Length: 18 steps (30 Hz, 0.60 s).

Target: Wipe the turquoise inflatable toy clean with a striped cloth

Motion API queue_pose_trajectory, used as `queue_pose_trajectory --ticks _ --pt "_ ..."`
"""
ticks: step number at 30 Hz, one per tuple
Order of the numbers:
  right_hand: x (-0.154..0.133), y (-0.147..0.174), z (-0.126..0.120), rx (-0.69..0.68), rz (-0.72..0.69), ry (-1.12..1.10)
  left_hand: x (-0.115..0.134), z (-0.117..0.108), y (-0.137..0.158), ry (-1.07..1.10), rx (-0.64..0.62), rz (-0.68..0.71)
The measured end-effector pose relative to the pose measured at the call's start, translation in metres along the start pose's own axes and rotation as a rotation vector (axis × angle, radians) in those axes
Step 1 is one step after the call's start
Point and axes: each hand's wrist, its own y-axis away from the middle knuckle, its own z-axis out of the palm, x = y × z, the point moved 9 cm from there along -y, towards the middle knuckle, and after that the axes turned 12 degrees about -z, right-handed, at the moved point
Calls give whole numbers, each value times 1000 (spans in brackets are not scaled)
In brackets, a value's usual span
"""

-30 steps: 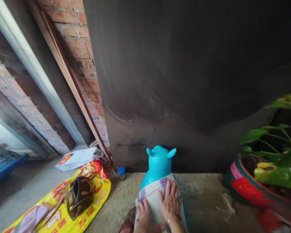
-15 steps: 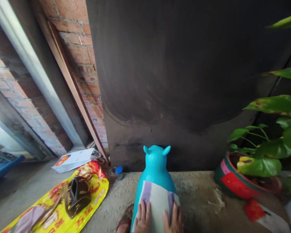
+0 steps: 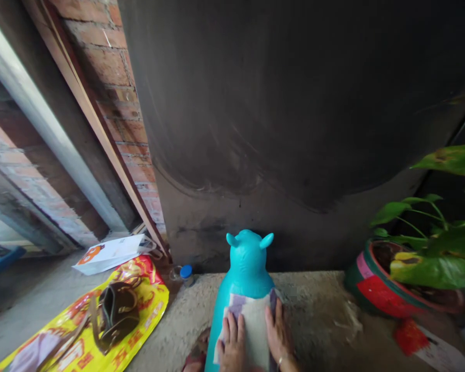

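Note:
A turquoise rubbery animal toy with two small ears stands upright at the lower middle, its head close to the dark board. Over its back lies a white cloth with purple stripes, a little rumpled at its upper edge. My left hand rests flat on the cloth's left part, fingers stretched out. On the right edge of the cloth lies my right hand, fingers extended along the toy's side. The toy's lower part falls outside the view.
A large dark board stands ahead. To the left, a yellow plastic sheet bears a brown handbag, with a white paper bag behind. A blue-lidded jar is near the board. At right stands a potted plant.
Both hands have slid slightly; the right one is further up the toy, and more of its wrist shows. The cloth has shifted and rumpled at its top edge. The view has turned a little.

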Motion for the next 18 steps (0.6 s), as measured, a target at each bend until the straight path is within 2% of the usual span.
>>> queue_pose_trajectory --ticks 2,4,6,8,11,15,16,18 --pt "-2 -30 0 -26 25 -27 8 -13 -13 20 -56 36" --pt "-5 -53 -1 -34 53 -46 9 -23 -26 44 -80 2" --pt "-10 -66 -4 -40 71 -56 9 -26 -34 55 -74 -35" --pt "-14 -65 -8 -45 94 -49 10 -26 -38 81 -63 -28" --pt "-19 -41 -14 -53 144 -19 5 -25 -37 141 -66 0" --pt "-24 26 -17 27 189 109 -5 -17 -23 111 -108 136" --pt "-26 46 -19 80 180 161 -9 -11 -17 76 -116 168" --pt "-35 80 -19 155 65 234 -20 0 -2 20 -104 186"
